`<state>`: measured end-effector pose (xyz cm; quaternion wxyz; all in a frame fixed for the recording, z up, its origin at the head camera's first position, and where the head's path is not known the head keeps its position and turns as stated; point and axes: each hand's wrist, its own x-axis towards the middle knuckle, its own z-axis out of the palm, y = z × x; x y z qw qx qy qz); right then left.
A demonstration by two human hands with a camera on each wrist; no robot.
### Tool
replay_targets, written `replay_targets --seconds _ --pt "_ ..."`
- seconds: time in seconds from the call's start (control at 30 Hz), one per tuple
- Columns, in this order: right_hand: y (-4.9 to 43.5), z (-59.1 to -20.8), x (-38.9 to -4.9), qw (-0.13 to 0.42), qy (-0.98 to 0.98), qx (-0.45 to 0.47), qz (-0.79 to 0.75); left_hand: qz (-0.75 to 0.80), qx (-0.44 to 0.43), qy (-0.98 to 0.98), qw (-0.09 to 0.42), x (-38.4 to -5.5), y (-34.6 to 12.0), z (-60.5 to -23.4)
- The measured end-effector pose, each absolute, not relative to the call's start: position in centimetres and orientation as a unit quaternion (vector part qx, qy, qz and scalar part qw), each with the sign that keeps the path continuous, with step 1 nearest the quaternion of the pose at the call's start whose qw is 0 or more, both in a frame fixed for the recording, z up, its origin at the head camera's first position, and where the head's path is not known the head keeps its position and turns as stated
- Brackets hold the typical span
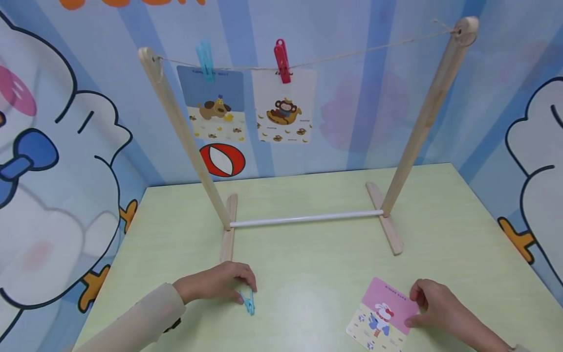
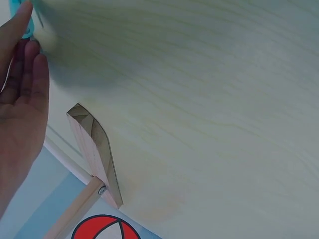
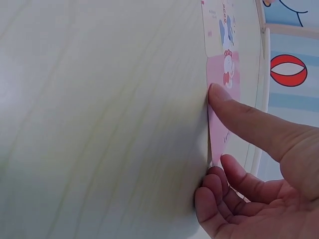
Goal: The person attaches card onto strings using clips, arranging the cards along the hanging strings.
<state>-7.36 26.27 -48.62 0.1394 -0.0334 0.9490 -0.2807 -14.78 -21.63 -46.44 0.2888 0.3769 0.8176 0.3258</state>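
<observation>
In the head view, my left hand (image 1: 218, 284) pinches a light-blue clothespin (image 1: 249, 304) low over the table's front left. The left wrist view shows only part of that clothespin (image 2: 28, 30), by the thumb and fingertips. My right hand (image 1: 441, 313) grips the right edge of a pink and cream card (image 1: 371, 313) with a rabbit picture. In the right wrist view, the thumb lies on the pink part of the card (image 3: 217, 119), fingers curled at its corner.
Beyond the hands stands a wooden rack (image 1: 422, 112) with a string across its top. A blue clothespin (image 1: 205, 61) holds a dog card (image 1: 215, 105) there; a red clothespin (image 1: 282, 61) holds a monkey card (image 1: 285, 107). A white rod (image 1: 308, 218) joins the rack's feet.
</observation>
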Motion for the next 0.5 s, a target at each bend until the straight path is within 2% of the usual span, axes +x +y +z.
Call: replay_targets --seconds 0.5 --pt "26.14 -48.42 -7.55 0.145 0.943 -0.046 -0.296 0.339 0.35 0.821 0.299 -15.32 -21.55 -46.43"
